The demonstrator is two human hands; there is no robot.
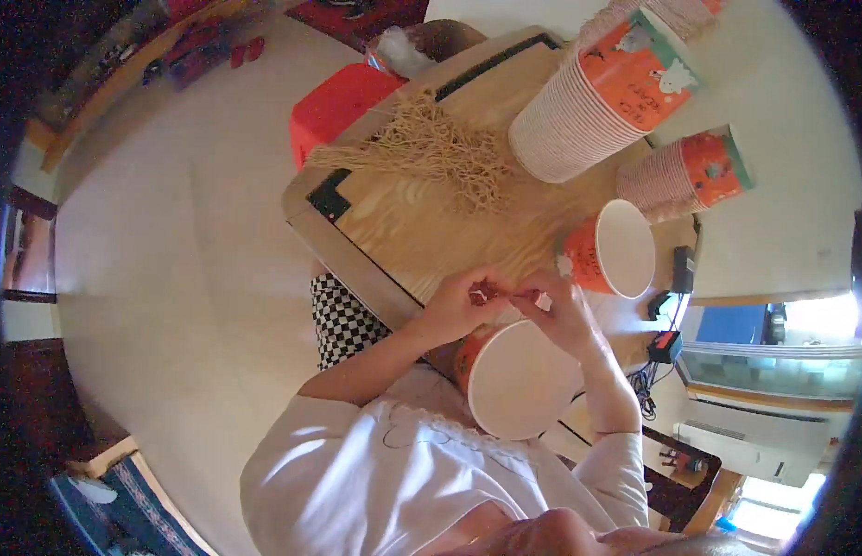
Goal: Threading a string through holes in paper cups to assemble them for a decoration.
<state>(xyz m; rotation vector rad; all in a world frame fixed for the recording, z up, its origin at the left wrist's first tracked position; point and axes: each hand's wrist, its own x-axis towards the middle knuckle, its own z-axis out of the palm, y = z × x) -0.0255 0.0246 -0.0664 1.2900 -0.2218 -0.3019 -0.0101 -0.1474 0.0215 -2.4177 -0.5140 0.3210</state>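
- I see at the clock centre the left hand [457, 304], fingers pinching a small dark-red piece [485, 293] (too small for me to name).
- The right hand [563, 313] is at three o'clock, fingertips close to it; I cannot tell what they pinch.
- At six o'clock is an open paper cup [524, 382]; at two, an orange cup [624, 248].
- At eleven, tan strands [431, 148] lie on the wooden table [380, 222]; at one, a tall cup stack [593, 107].
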